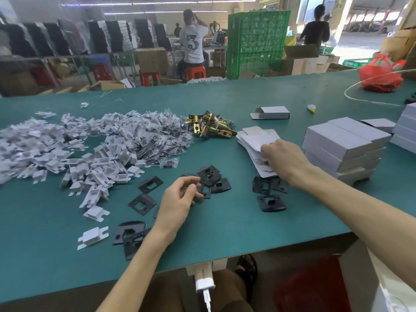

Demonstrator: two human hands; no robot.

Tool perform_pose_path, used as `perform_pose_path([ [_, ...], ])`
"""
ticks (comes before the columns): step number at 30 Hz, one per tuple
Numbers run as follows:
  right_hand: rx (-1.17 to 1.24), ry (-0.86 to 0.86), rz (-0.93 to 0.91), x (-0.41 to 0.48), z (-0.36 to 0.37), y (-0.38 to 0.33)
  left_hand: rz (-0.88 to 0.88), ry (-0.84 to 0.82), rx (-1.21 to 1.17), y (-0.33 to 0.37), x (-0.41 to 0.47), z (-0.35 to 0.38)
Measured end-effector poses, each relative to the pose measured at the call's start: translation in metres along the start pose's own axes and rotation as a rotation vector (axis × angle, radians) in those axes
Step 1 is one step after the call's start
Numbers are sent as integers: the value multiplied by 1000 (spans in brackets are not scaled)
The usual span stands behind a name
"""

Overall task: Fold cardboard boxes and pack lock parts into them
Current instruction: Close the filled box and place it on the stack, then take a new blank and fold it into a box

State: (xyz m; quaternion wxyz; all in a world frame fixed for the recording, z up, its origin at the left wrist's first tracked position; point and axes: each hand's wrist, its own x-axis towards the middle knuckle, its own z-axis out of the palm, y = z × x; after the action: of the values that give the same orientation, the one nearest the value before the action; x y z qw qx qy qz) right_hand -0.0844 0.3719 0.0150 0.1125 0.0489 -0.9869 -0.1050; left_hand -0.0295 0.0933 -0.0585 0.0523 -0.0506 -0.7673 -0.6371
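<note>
A large "3" on a seated worker's shirt point(192, 43) is the only legible mark. At the green table point(225, 233), the right hand point(283, 158) reaches forward, fingers curled on the top sheet of one stack of flat boxes point(258, 136). The left hand point(180, 197) curls its fingertips against the black plates point(210, 175) — about a dozen lie scattered around it — but whether it pinches one cannot be told. One folded box point(271, 112) lies beyond the right hand.

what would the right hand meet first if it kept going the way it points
The right hand rests on the flat box blanks; past them, probably the brass latches, depth unclear.
</note>
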Motion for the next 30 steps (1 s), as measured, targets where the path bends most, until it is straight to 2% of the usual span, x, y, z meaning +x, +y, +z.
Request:
perform_pose_path([
  [3,178,286,61,-6,-15,-4,17,20,-27,0,0,0],
  [5,498,457,126,-10,-25,-15,32,36,-75,0,0,-1],
  [7,919,524,196,-13,-33,-29,52,52,-116,0,1,-2],
  [10,1465,320,261,-18,-33,-52,63,55,-221,3,0,-1],
  [12,1666,154,298,-24,-24,-68,55,35,-288,7,-2,0],
  [14,1763,50,350,-30,-12,-81,46,33,-362,8,-2,-2],
  [19,1943,-81,442,-37,12,-98,31,30,-464,6,-2,-6],
  [24,2045,-245,342,-42,25,-105,-62,-117,-727,15,0,-16],
  [27,2075,-336,265,-45,28,-106,-24,-246,-749,19,-1,-20],
  [30,2035,-306,268,-46,29,-109,-14,-302,-705,20,-3,-21],
])
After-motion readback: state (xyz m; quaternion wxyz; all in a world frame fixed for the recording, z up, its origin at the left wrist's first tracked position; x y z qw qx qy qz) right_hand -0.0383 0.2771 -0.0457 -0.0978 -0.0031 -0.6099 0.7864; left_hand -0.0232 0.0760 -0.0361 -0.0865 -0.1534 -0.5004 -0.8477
